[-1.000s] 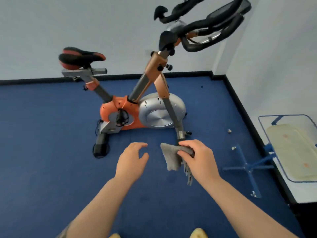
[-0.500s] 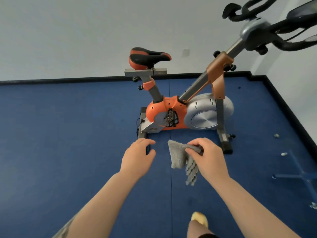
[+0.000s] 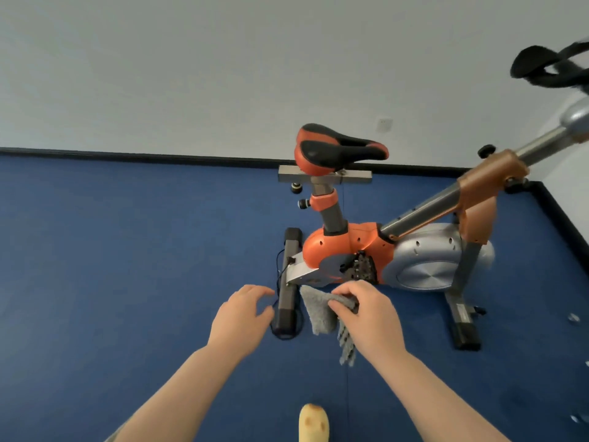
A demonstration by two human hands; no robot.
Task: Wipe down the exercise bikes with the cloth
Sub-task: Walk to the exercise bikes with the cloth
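While gripped: 1 cloth (image 3: 318, 312), 1 bike (image 3: 357, 250).

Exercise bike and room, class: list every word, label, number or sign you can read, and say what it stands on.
No text can be read.
Label on the bike's front support leg: small print, too blurred to read.
Wall plate behind the saddle: no legible marking.
Cloth in the right hand: plain grey, no text.

A small exercise room: an orange and silver exercise bike (image 3: 382, 250) stands on blue carpet (image 3: 127, 266) that runs to a plain white wall (image 3: 191, 74) edged with black skirting (image 3: 127, 153) at the far side.
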